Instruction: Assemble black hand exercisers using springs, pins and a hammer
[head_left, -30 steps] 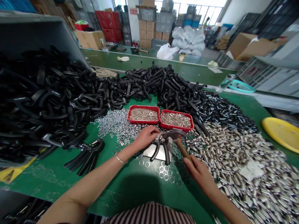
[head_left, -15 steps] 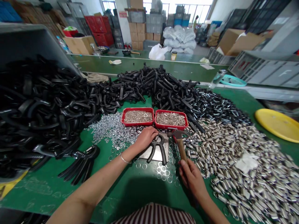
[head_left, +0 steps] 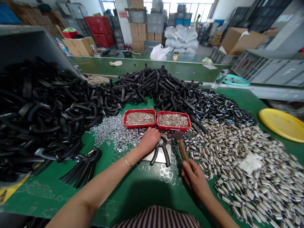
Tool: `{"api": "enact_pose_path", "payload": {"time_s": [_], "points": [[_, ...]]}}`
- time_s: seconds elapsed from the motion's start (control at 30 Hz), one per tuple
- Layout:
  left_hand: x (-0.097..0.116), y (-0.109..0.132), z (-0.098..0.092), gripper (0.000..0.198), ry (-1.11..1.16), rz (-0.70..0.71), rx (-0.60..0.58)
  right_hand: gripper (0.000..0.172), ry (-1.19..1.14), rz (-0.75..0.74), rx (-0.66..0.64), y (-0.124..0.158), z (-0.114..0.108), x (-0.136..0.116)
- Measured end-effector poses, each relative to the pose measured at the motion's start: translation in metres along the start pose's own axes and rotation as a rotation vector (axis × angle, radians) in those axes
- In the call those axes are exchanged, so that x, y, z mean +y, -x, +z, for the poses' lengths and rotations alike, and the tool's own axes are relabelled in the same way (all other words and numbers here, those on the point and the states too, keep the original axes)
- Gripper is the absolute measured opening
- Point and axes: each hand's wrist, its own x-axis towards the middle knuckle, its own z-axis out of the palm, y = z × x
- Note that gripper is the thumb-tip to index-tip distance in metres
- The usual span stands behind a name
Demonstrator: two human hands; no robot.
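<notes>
My right hand [head_left: 195, 178] is wrapped round the wooden handle of a hammer [head_left: 182, 148], its metal head just right of a metal plate [head_left: 169, 146]. On that plate lies a black spring-clamp-like part [head_left: 161, 151] with two legs spread towards me. My left hand [head_left: 151, 139] is at the part's upper left end, fingers curled together; what they pinch is hidden. Right behind the hands stand two red trays, a left tray [head_left: 139, 126] with tiny metal pieces and a right tray [head_left: 174, 129] with small pins.
Black handles [head_left: 152, 84] are heaped behind and to the left, springs [head_left: 223, 148] to the right. Washers [head_left: 111, 129] lie left of the plate, metal rings [head_left: 167, 175] in front. A yellow lid [head_left: 285, 125] sits far right. Several assembled black parts [head_left: 83, 167] are at left.
The hammer head has moved slightly left, closer to the black part. My left hand has barely shifted and stays at the part's upper end.
</notes>
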Motion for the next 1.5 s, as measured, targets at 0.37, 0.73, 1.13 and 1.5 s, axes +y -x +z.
{"api": "enact_pose_path", "payload": {"time_s": [0.37,0.73,1.13,1.5], "points": [[0.002,0.005,0.005,0.020,0.084,-0.026,-0.017,0.036,0.450,-0.071,-0.083,-0.015,-0.052,-0.033],[0.029,0.047,-0.015,0.032,0.231,-0.342,-0.034,0.034,0.826,-0.356,-0.073,-0.030,-0.046,-0.084],[0.028,0.041,-0.012,0.022,0.245,-0.395,-0.056,0.036,0.766,-0.447,0.043,-0.032,-0.030,-0.095],[0.031,0.038,-0.012,0.020,0.258,-0.409,-0.058,0.033,0.943,-0.367,-0.087,-0.058,-0.021,-0.088]]}}
